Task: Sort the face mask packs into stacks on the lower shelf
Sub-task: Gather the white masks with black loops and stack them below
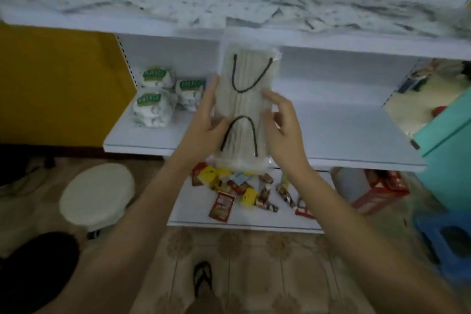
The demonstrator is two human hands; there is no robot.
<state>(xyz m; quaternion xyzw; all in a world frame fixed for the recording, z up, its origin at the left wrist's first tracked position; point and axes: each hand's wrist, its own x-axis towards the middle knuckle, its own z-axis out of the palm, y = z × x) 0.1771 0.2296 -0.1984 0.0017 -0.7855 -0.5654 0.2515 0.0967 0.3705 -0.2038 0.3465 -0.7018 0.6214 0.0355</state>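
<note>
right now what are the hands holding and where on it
A pack of face masks, gripped by the left hand on its left edge and the right hand on its right edge, around the middle.

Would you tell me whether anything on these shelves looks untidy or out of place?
The small red and yellow packets lie jumbled at all angles on the white bottom shelf, unstacked. The clear pack of pale face masks looks intact.

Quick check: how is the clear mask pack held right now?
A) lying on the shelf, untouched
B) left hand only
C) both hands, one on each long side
C: the left hand and right hand each grip one long side of the mask pack.
</note>
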